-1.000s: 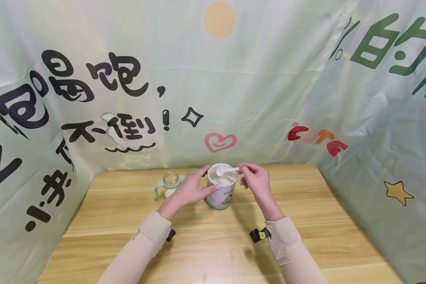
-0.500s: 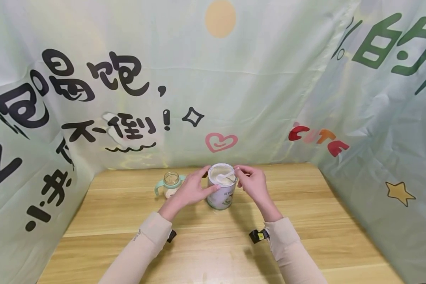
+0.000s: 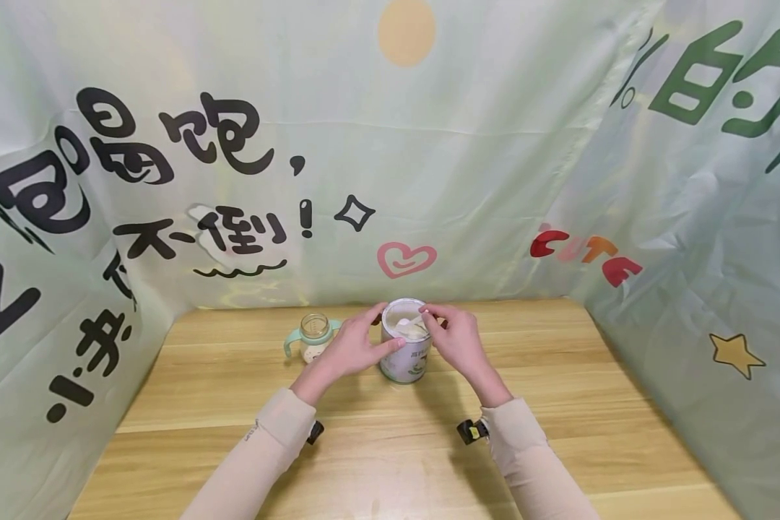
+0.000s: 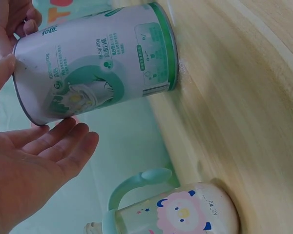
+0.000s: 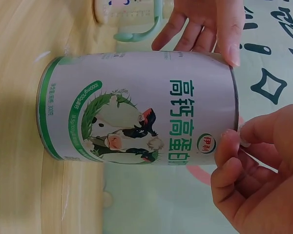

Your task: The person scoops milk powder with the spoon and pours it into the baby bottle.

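Observation:
A white and green milk powder can [image 3: 406, 363] stands upright near the back of the table, its top uncovered and pale powder inside. My left hand [image 3: 356, 345] holds the can from its left side, thumb at the rim and fingers along the far side. My right hand [image 3: 458, 342] pinches the handle of a white scoop [image 3: 404, 324] at the rim's right edge. The scoop's bowl sits within the can's mouth; whether it touches powder I cannot tell. In the right wrist view, a cow picture marks the can [image 5: 122, 112], and the scoop's bowl is hidden.
A lidless baby bottle [image 3: 314, 327] with mint-green handles stands just left of the can, partly behind the left hand. Printed cloth walls [image 3: 481, 180] close off the back and sides of the wooden table [image 3: 390, 462].
My right hand has moved left and slightly down toward the can, tilting the scoop lower into its mouth. The left hand keeps its hold on the can, which stays put.

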Motion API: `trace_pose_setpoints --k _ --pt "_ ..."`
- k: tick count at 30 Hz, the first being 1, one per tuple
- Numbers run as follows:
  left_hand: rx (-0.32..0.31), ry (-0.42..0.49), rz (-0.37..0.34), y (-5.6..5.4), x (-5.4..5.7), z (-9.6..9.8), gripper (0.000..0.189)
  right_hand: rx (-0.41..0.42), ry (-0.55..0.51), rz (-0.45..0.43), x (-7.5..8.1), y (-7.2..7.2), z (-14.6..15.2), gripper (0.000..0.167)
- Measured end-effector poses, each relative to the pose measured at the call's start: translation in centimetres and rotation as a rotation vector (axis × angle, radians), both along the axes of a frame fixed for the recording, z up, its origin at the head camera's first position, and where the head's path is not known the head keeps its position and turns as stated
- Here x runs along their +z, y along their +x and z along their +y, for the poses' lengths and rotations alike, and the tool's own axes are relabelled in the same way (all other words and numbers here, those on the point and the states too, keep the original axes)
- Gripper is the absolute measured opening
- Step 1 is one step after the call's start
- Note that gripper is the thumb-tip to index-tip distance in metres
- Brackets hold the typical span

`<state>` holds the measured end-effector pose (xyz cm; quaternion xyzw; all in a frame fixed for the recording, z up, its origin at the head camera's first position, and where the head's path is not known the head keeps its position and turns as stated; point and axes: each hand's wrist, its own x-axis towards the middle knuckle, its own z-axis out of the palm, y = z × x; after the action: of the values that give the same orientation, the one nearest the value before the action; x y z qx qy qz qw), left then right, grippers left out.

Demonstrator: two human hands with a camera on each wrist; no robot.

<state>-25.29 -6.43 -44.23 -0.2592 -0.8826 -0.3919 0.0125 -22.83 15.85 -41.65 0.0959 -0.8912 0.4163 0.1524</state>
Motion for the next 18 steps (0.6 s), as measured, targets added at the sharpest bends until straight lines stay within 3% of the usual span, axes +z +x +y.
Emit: trace_pose_setpoints --k 11,18 --pt "0.014 -0.016 0.000 0.11 0.05 0.09 0.084 0.034 0.244 0.124 -0.05 -0.33 -0.40 0.016" --pt "0.010 -0.010 -0.001 0.02 -0.11 0.08 0.085 0.064 0.283 0.056 0.04 -0.19 -0.62 0.016"
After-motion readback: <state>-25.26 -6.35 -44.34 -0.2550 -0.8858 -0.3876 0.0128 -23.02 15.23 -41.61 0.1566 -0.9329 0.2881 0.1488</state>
